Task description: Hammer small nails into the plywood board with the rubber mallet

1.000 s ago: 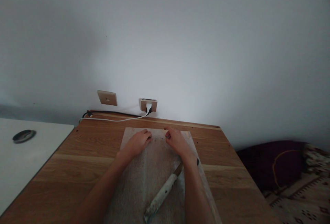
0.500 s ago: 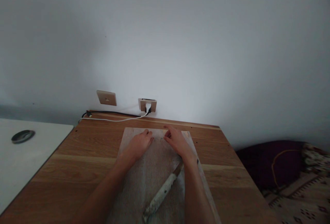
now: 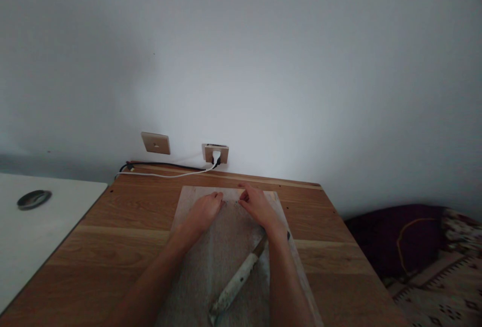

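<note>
My left hand [image 3: 206, 208] rests near the far end of a pale, worn wooden board [image 3: 222, 246], its thumb and fingers drawn together. Across from it, my right hand [image 3: 256, 203] is closed in a pinch. Whatever either hand holds is too small or hidden to make out. Small dark specks lie on the board between the fingertips. A long tool with a white-wrapped handle [image 3: 237, 283] lies slantwise on the board. Its far part passes under my right forearm, and a dark tip shows beyond the wrist, so its kind is hidden.
The board lies on a brown wooden table [image 3: 113, 246] against a white wall. A white plug [image 3: 216, 156] sits in the wall socket, with white and black cables [image 3: 165, 166] along the table's back edge. A round dish [image 3: 33, 200] stands on the white surface at left. Purple fabric [image 3: 380, 236] lies at right.
The fingers of my left hand have curled in slightly closer together. My right hand has barely shifted. The board and the tool have stayed in place.
</note>
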### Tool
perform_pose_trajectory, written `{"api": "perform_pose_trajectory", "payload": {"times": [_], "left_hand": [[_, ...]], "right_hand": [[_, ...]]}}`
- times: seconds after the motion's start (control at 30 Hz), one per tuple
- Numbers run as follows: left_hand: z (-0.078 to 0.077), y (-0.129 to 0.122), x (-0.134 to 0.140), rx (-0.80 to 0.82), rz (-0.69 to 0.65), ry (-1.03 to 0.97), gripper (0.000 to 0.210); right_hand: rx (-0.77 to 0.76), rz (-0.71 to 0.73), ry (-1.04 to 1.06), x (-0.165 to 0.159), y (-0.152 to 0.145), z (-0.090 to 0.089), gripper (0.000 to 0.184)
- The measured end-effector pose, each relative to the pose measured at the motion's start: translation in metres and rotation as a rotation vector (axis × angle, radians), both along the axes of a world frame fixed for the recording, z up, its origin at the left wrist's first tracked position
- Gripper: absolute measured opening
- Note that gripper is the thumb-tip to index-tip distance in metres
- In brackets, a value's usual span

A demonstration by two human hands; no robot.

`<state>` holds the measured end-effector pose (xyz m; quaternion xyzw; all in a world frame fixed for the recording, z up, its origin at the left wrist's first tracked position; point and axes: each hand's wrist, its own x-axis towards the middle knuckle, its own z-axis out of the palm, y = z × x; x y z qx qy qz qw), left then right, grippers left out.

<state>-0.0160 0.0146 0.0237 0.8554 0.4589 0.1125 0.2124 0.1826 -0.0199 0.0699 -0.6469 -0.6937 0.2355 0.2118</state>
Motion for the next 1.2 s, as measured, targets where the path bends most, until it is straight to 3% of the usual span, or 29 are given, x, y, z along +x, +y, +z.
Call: {"api": "perform_pose_trajectory", "payload": {"times": [0.07,0.17,0.33,0.43,0.5,0.63,0.83,0.93,1.03,1.1,1.2], "left_hand": [[-0.001,0.001,0.001,-0.017,0.051,-0.103,0.017],[-0.004,0.004,0.004,-0.142,0.15,-0.446,0.023],[-0.004,0.008,0.013,-0.726,0.359,-1.13,0.027],[-0.002,0.005,0.019,-1.044,0.474,-1.35,0.018],[-0.001,0.0,0.024,-1.167,0.493,-1.418,0.016],[0.004,-0.006,0.031,-1.234,0.443,-1.493,0.026],[0.011,0.0,0.021,-1.346,0.503,-1.649,0.037],[0.019,0.004,0.005,-1.373,0.534,-1.823,0.038],[0.027,0.008,-0.012,-1.362,0.549,-2.008,0.027],[0.029,0.011,-0.018,-1.33,0.602,-2.081,0.028],[0.024,0.015,-0.018,-1.307,0.655,-2.066,0.046]], "right_hand": [[0.006,0.006,0.02,0.0,0.0,-0.001,0.049],[0.027,0.008,0.059,0.0,0.0,0.001,0.049],[0.096,-0.011,0.241,-0.004,-0.001,0.011,0.048],[0.163,0.0,0.365,-0.014,-0.004,0.018,0.046],[0.16,0.066,0.429,-0.024,-0.007,0.021,0.046],[0.081,0.198,0.431,-0.04,-0.011,0.025,0.044],[0.163,0.157,0.448,-0.038,-0.009,0.026,0.033],[0.163,0.014,0.175,-0.032,-0.004,0.021,0.025],[0.0,-0.104,-0.208,-0.029,-0.001,0.01,0.022],[-0.113,-0.113,-0.365,-0.029,0.0,0.003,0.024],[-0.162,-0.073,-0.419,-0.032,0.0,-0.002,0.022]]}}
